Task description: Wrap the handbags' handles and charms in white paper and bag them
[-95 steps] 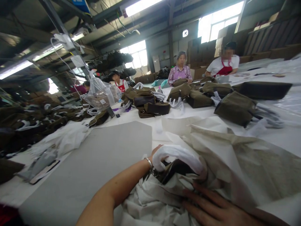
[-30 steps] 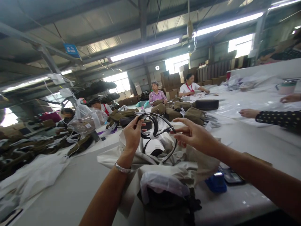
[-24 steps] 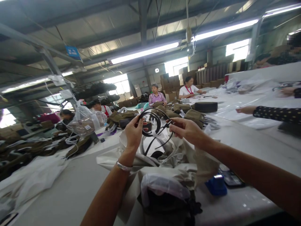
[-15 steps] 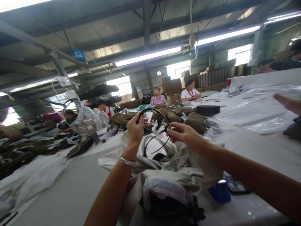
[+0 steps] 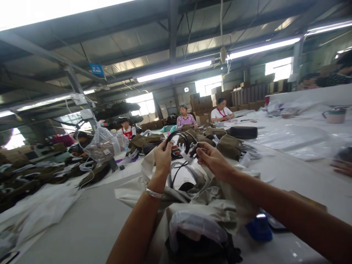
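A thin black strap [image 5: 188,142], wound into a coil, is held up in front of me between both hands. My left hand [image 5: 162,158] is closed, pinching the coil's left side between thumb and fingers. At the coil's right side, the fingers of my right hand [image 5: 211,159] are closed on a piece of the same strap. White wrapping [image 5: 187,157] sits on the coil's lower part, with a black length hanging below. Under my hands lies a crumpled beige fabric bag [image 5: 217,207], with a plastic-wrapped handle [image 5: 192,220] and dark parts at its near end.
Olive bags [image 5: 229,146] are heaped across the table. A blue object [image 5: 260,227] lies under my right forearm. Clear plastic sheets [image 5: 291,141] and a lidded mug [image 5: 335,115] are on the right. A co-worker's hand [image 5: 342,167] shows at the right edge; several people sit farther back.
Both my hands and the coil have shifted slightly right and down in view. Less of the strap's loose end shows below my right hand. The co-worker's hand at right has lowered.
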